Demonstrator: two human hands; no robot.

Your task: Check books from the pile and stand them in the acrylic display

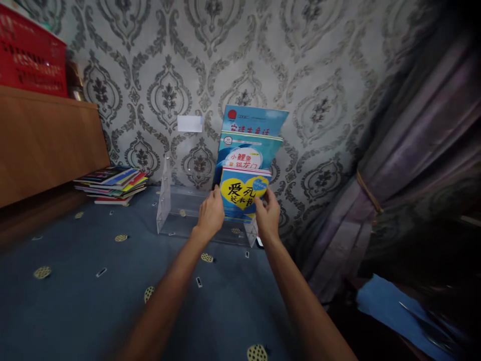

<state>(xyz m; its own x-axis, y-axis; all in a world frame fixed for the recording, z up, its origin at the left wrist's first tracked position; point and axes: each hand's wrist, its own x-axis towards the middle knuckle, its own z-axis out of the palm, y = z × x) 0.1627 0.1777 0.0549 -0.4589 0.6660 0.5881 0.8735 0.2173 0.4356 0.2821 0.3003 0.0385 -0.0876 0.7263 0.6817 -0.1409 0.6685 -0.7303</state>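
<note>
A small blue book with a yellow heart on its cover [243, 193] stands upright at the front of a clear acrylic rack [165, 200]. My left hand [210, 214] grips its left edge and my right hand [267, 215] grips its right edge, fingers closed on it. Behind it, in the same rack, two taller blue books [250, 143] stand in stepped rows against the wall. The rack's left part holds nothing.
A stack of colourful books [112, 184] lies flat at the back left on the blue patterned cloth [93, 281]. A wooden cabinet [45, 140] with a red crate [30, 55] on top stands left. A purple curtain [413, 165] hangs right.
</note>
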